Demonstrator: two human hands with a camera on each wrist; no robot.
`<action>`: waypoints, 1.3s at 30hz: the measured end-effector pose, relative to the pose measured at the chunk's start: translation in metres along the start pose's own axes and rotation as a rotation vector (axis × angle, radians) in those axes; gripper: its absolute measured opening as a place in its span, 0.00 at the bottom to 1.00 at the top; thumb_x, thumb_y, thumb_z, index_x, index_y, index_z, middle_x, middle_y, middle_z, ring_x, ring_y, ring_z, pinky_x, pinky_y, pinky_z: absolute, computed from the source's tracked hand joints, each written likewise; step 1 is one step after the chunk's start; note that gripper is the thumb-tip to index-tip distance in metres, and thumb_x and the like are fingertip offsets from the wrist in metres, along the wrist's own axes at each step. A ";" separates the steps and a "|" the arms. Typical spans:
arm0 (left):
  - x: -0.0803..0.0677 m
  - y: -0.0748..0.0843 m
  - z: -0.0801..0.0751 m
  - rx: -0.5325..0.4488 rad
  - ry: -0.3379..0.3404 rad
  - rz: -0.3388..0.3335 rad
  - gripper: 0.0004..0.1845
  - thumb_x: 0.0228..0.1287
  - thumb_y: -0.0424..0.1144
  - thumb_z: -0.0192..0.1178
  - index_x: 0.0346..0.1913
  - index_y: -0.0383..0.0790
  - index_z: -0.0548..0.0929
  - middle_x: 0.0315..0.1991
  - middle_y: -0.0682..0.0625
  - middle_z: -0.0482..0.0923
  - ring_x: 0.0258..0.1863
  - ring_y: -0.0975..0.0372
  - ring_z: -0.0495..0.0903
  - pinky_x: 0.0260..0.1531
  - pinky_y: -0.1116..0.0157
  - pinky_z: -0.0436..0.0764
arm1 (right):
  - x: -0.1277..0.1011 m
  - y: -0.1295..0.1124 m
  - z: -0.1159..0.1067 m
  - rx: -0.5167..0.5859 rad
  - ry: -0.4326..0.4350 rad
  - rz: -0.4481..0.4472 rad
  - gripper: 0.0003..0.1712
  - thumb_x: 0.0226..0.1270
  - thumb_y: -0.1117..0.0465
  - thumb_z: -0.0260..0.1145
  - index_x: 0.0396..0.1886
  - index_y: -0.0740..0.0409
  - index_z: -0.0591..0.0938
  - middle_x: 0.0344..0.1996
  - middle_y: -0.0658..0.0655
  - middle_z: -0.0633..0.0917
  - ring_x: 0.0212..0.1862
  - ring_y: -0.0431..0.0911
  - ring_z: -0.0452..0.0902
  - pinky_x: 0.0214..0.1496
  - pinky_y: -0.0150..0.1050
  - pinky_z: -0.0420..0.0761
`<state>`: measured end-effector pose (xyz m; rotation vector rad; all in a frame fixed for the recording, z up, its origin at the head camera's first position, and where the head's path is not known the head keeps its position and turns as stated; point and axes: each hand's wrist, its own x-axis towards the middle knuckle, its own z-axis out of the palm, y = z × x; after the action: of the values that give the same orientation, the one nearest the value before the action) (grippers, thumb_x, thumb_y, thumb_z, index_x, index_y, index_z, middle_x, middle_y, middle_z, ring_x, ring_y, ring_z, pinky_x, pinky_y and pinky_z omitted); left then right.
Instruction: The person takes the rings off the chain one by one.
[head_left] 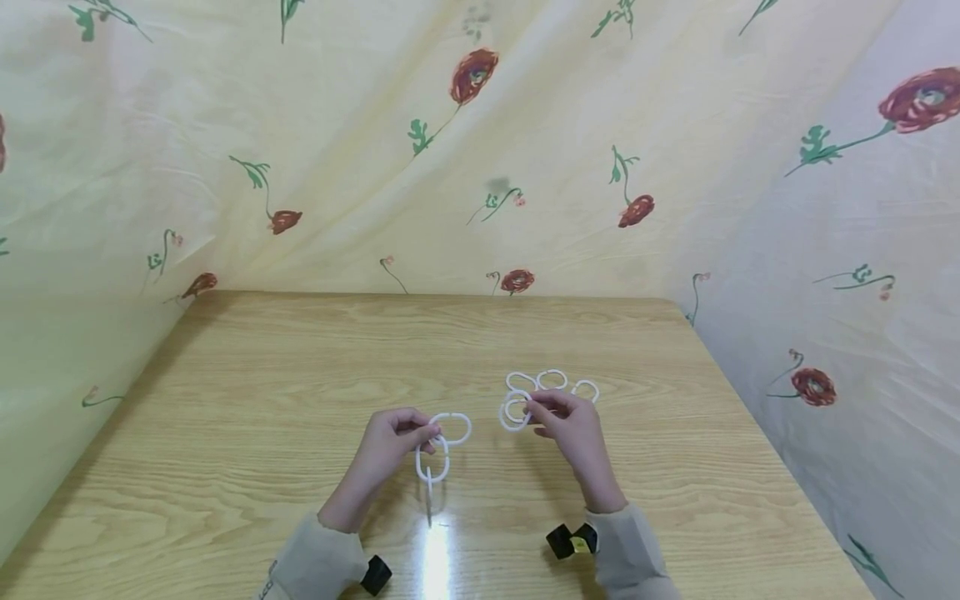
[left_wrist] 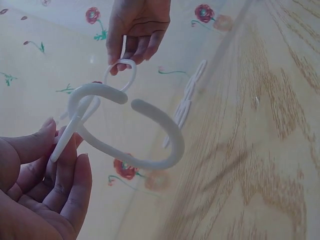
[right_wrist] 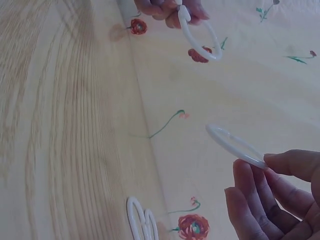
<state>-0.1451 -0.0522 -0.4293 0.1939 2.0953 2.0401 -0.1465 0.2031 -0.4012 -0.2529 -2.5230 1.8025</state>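
Observation:
My left hand (head_left: 390, 446) pinches a short chain of white plastic links between thumb and fingers. One link (left_wrist: 175, 145) of it, with a small gap in its loop, juts toward my right hand, and others hang below the fingertips. With thumb and fingertips my right hand (head_left: 573, 425) holds a single white link (right_wrist: 232, 149) by one end, raised above the table. The two hands are apart, with a gap between the chain and the single link. Several loose white links (head_left: 552, 371) lie on the table just beyond my right hand, which partly covers them.
The wood-grain table (head_left: 262, 358) reaches back to a pale curtain (head_left: 337, 150) printed with red flowers, which also hangs along both sides. Black wrist devices (head_left: 377, 575) sit by both sleeves. Bright light reflects off the table's front middle.

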 end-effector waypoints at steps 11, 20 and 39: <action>0.000 0.001 0.000 0.006 -0.004 0.012 0.09 0.63 0.26 0.61 0.39 0.18 0.79 0.34 0.38 0.85 0.24 0.68 0.81 0.31 0.73 0.85 | 0.006 0.005 -0.019 -0.017 0.014 0.054 0.15 0.66 0.65 0.65 0.49 0.71 0.82 0.35 0.56 0.88 0.32 0.37 0.83 0.39 0.35 0.88; -0.001 0.001 0.000 0.008 0.002 0.018 0.09 0.62 0.25 0.61 0.39 0.17 0.79 0.34 0.37 0.85 0.23 0.68 0.81 0.31 0.73 0.85 | 0.012 0.017 -0.034 -0.112 0.032 0.049 0.16 0.67 0.64 0.65 0.49 0.71 0.82 0.36 0.60 0.88 0.31 0.37 0.84 0.35 0.31 0.86; -0.002 -0.001 0.000 0.013 -0.028 0.061 0.10 0.63 0.26 0.61 0.39 0.17 0.79 0.34 0.36 0.85 0.24 0.68 0.81 0.32 0.71 0.86 | 0.024 0.042 -0.045 -0.281 -0.043 0.142 0.13 0.64 0.65 0.65 0.43 0.72 0.83 0.33 0.63 0.87 0.29 0.40 0.83 0.30 0.34 0.86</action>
<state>-0.1431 -0.0527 -0.4297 0.2905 2.1114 2.0463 -0.1605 0.2622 -0.4274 -0.4142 -2.8528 1.5017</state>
